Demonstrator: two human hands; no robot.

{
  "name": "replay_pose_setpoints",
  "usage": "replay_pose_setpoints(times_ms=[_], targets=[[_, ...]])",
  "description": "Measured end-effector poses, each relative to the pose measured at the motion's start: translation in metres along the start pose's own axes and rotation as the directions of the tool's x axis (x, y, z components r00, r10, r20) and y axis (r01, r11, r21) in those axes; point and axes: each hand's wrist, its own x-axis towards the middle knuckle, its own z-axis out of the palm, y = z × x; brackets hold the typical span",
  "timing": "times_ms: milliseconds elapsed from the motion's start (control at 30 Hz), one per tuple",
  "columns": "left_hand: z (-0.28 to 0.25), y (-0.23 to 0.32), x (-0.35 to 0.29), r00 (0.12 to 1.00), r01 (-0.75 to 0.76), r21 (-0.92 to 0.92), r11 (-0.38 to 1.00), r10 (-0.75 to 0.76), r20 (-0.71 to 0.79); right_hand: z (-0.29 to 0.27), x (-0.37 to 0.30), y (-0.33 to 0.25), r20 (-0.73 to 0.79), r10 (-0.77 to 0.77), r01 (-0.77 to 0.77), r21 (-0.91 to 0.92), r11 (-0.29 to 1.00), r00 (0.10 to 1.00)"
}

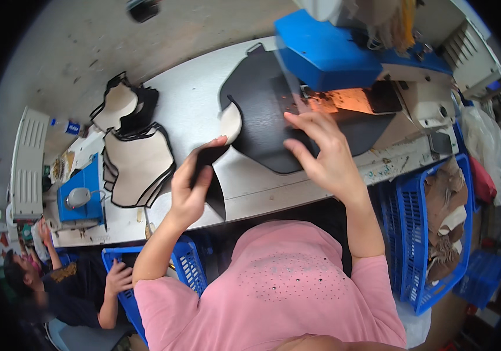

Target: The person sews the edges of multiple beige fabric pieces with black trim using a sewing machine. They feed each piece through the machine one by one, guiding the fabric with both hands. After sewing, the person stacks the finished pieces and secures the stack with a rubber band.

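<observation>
My left hand (187,193) is closed on a curved cup-shaped fabric piece, pinched between thumb and fingers. This fabric piece (232,123) has a beige inner face with a black edge, and its black part hangs below my fingers. My right hand (327,153) is raised over the black mat (256,88), fingers apart and holding nothing that I can see. Just beyond it stands a blue sewing machine (332,58), its needle area lit orange. To the left lie stacked beige panels with black edging (139,167) and a second black-and-beige stack (119,108).
At right, a blue crate (408,234) holds brown and white fabric. Another blue crate (189,266) stands below the table's left part. At far left a co-worker (69,292) sits near a second blue machine (81,196). A dark flat rectangle (386,96) lies by the sewing machine.
</observation>
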Motion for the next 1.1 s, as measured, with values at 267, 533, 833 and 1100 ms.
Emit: replay_pose_setpoints(times_ms=[267,533,833,1100], targets=[[-0.035,0.022,-0.053,0.982,0.185,-0.593,0.783,-0.160,0.095,0.052,0.016,-0.055,0.282,0.133,-0.303,0.737,0.605,0.950],[-0.029,0.034,-0.060,0.939,0.194,-0.422,0.886,-0.293,-0.183,0.077,0.017,-0.063,0.279,0.231,-0.361,0.762,0.537,0.932],[-0.031,0.030,-0.061,0.905,0.171,-0.389,0.905,-0.300,-0.302,0.098,0.020,-0.058,0.250,0.176,-0.305,0.724,0.619,0.952],[-0.090,0.031,-0.035,0.698,-0.269,0.845,0.463,0.698,-0.160,0.120,0.030,-0.061,0.041,-0.005,-0.021,0.595,0.804,0.999]])
